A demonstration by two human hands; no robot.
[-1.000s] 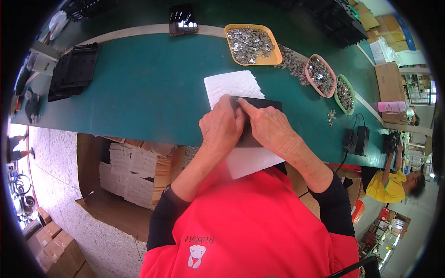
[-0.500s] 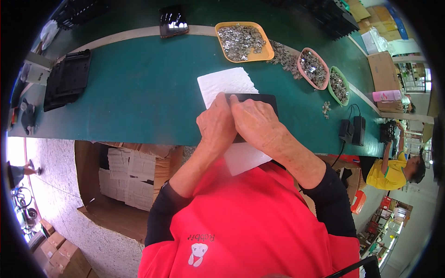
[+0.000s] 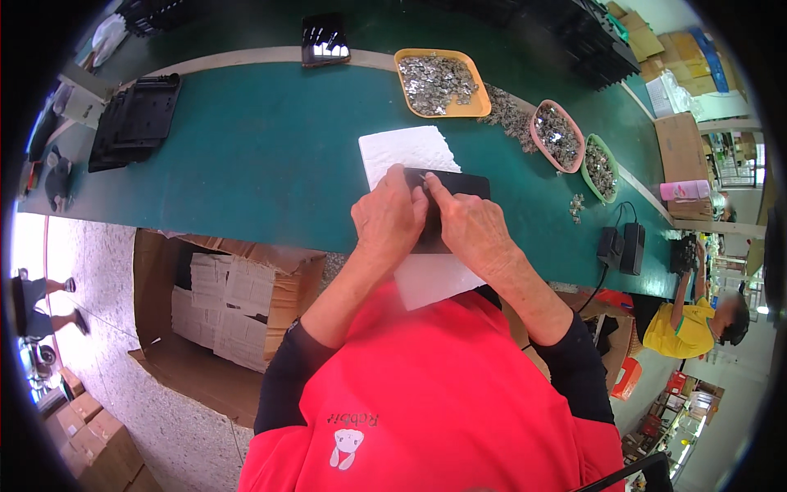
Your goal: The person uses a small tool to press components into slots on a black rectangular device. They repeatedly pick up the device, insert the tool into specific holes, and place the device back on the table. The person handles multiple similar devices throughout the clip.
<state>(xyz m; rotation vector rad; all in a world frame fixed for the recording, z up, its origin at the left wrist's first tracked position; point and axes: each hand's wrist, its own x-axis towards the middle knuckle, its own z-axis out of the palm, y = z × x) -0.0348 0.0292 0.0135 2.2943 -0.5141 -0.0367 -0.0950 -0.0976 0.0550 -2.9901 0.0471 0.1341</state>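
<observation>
A flat black plastic panel (image 3: 467,182) lies over a white foam sheet (image 3: 402,150), parts of which show past the panel on the far and near sides. My left hand (image 3: 384,217) is closed at the panel's left edge, its fingers curled around it. Above the panel, my right hand (image 3: 475,231) points its index finger at the far left corner, while its other fingers are curled. A tiny pale glint shows at that fingertip, too small to name. What lies under both palms is hidden.
Beyond the panel, a yellow tray (image 3: 484,102), a pink basket (image 3: 538,135) and a green basket (image 3: 608,195) hold small metal clips. Loose clips (image 3: 510,119) are scattered between them. Black plastic parts (image 3: 139,123) are stacked at left. Black power adapters (image 3: 631,248) sit at right. A cardboard box (image 3: 152,353) stands below the edge.
My hands have moved slightly apart at the panel's far corner, and my right index finger has straightened. The whole view has shifted a little. A walking person at far left has moved.
</observation>
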